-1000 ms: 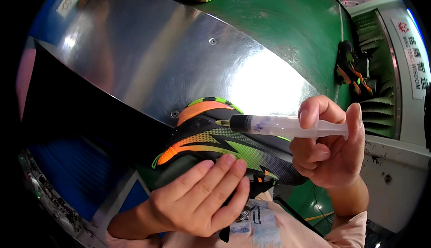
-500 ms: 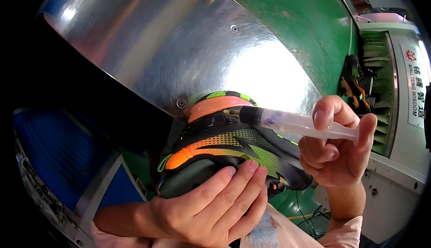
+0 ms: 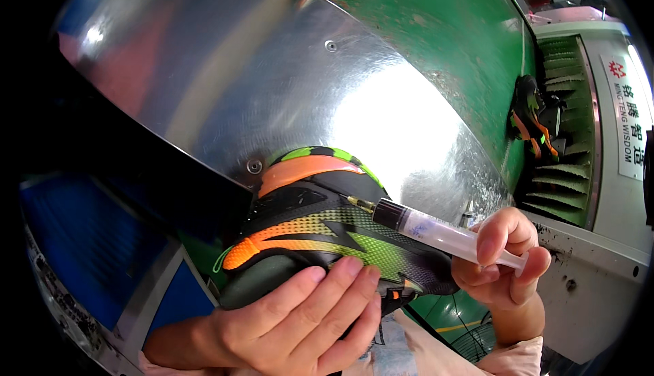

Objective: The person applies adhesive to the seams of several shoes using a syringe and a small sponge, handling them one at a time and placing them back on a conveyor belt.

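Note:
A sneaker (image 3: 327, 223) in black, green and orange is tipped on its side at the metal edge, its sole facing away from me. My left hand (image 3: 306, 318) grips its near side around the collar, with the thumb hidden. My right hand (image 3: 501, 257) holds a syringe (image 3: 436, 231) between its fingers, the plunger end against my thumb. The syringe has a clear barrel and a dark front part. Its thin metal tip points left and lies at the black band beside the orange midsole, seemingly touching or just above it.
A shiny metal plate (image 3: 225, 69) borders a green belt (image 3: 443, 42). Another sneaker (image 3: 535, 117) lies by a machine opening with green strip curtains (image 3: 565, 103). A small bottle-like thing (image 3: 468, 214) stands behind the syringe. Blue panels (image 3: 88, 240) are at the left.
The syringe tip has moved away from the midsole seam near the heel, down and right along the shoe. The shoe and both hands sit slightly lower and further left in the view.

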{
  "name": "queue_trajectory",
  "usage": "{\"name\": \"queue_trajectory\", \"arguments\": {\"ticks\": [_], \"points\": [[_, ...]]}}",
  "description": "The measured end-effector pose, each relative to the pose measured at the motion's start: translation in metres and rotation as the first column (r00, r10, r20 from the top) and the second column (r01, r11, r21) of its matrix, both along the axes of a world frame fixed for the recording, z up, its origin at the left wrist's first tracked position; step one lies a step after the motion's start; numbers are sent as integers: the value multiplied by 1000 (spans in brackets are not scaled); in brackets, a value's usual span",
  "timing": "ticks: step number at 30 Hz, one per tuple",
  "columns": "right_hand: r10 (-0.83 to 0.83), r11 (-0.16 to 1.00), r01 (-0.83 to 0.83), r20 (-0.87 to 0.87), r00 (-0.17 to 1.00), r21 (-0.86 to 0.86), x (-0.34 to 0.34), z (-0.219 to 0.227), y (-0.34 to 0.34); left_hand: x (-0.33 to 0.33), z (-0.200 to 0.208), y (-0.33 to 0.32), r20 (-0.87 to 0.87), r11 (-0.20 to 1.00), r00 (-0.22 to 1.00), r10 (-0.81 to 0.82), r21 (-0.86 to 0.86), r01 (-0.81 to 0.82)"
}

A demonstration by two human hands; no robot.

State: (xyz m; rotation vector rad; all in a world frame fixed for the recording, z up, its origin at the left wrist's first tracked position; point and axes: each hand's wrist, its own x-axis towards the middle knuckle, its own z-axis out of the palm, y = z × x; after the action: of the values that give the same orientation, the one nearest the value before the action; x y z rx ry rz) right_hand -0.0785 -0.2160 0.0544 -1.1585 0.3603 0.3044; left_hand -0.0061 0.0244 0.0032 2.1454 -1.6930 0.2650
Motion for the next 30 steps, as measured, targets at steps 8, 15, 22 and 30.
{"name": "queue_trajectory", "arguments": {"ticks": [8,15,22,30], "points": [[-9,998,7,-36,999,-67,-41,6,-13,-9,-10,10,-45,999,999,-6,-40,4],[10,981,-23,-69,998,-193,-74,38,-21,-13,-19,12,30,996,998,46,-78,-44],[-34,956,37,14,999,-292,-110,44,-31,-13,-7,5,37,999,998,49,-19,-49],[-243,963,252,98,965,-95,-152,10,-57,-1,24,-26,4,996,1000,29,84,-29]]}}
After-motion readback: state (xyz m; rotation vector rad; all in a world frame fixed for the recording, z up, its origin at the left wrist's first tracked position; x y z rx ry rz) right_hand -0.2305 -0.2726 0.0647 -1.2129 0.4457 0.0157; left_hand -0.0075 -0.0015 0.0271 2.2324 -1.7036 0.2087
